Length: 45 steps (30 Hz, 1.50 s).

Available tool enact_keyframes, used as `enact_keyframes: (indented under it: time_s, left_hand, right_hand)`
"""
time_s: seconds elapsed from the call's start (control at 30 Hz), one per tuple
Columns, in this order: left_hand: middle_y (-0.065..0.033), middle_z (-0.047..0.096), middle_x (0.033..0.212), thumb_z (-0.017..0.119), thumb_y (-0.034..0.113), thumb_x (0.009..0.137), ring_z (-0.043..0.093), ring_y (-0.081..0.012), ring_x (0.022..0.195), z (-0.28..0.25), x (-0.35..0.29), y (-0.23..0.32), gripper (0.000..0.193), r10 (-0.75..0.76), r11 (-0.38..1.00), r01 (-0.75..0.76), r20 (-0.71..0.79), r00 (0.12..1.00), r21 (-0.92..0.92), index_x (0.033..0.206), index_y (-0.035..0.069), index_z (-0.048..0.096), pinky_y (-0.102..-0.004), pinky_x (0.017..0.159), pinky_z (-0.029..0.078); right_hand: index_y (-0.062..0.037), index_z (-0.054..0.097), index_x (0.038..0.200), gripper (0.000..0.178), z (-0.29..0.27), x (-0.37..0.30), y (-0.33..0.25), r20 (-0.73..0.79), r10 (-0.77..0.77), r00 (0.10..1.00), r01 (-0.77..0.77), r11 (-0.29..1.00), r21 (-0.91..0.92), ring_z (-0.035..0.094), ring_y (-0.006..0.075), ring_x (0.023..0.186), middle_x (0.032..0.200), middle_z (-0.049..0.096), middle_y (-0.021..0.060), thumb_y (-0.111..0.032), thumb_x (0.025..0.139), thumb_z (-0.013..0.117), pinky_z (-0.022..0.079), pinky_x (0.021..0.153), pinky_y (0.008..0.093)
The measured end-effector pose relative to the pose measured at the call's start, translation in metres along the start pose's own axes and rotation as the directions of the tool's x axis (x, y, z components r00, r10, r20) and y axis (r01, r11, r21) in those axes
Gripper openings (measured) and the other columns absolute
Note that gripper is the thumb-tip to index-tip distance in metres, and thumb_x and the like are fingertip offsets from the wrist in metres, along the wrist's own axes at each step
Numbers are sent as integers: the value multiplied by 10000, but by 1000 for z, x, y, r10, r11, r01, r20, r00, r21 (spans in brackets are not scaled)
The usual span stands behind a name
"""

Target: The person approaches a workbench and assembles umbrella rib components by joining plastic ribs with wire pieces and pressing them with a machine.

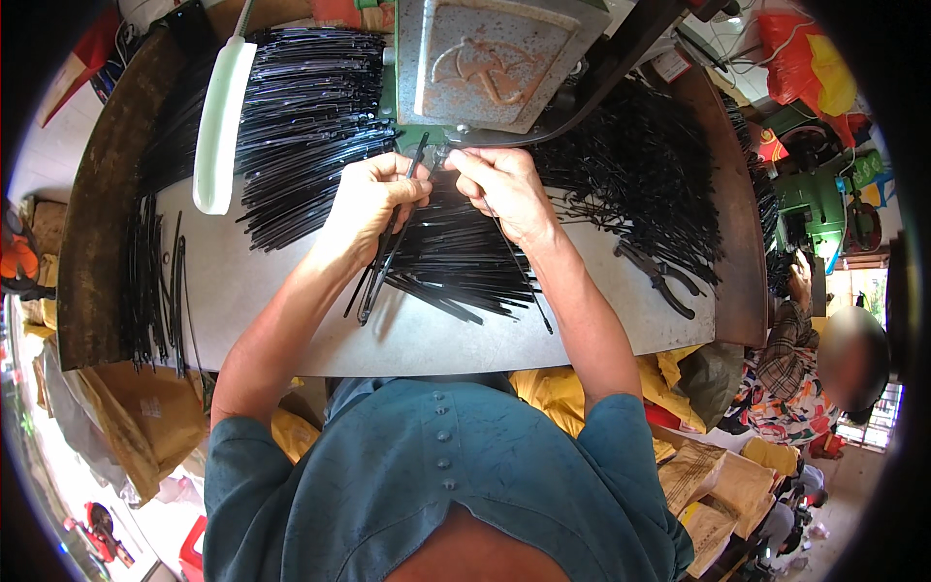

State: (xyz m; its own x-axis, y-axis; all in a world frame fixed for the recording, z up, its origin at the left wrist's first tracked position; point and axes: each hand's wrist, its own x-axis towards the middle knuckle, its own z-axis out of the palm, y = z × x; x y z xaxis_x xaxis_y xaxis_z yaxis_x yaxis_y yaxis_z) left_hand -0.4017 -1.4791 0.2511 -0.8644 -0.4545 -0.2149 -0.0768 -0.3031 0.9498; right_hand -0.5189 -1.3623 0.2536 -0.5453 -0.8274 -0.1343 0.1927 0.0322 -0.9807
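Rods (379,278), near the frame's centre: several clasped in left grip (373,199), apparently one pinched in right grip (512,194), close below the machine (499,73). Could slip or tangle with the pile (456,254) if held loosely; could risk nipped fingertips (465,162) by straying nearer.

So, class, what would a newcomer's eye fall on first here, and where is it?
Probably the heaps of thin black strips spread across the pale table. Next, the worn metal machine head at top centre, the left hand and right hand close together below it in view. Then the pliers, lying at the table's right.
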Motion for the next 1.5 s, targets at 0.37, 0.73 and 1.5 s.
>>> enact_keyframes:
  time_s: [0.37, 0.73, 1.5]
  left_hand:
    - [-29, 537, 582, 595, 104, 748, 390, -38, 389, -7, -7, 8, 116, -26, 994, 22, 37, 999, 105, 680, 34, 532, -171, 346, 273]
    - [-12, 528, 586, 591, 124, 765, 369, -32, 406, 10, 1, -8, 111, 32, 999, -33, -32, 999, -17, 707, 50, 531, -161, 368, 257]
    - [-26, 530, 565, 595, 102, 748, 372, -43, 388, 8, 6, -7, 114, 71, 997, -71, -35, 997, 15, 689, 30, 529, -171, 353, 261]
  right_hand:
    - [13, 530, 770, 126, -3, -14, -2, -8, 109, 994, -107, 986, 131, 367, 29, 393, 569, 485, 23, -111, 796, 532, 258, 328, 167]
    - [23, 527, 798, 132, 15, -7, 6, -117, -20, 993, 38, 987, 154, 409, 46, 429, 599, 490, 21, -106, 817, 515, 290, 358, 165]
    - [28, 533, 755, 142, 18, -3, 7, -152, -26, 988, 43, 993, 108, 431, 62, 406, 590, 507, 42, -105, 805, 522, 309, 341, 176]
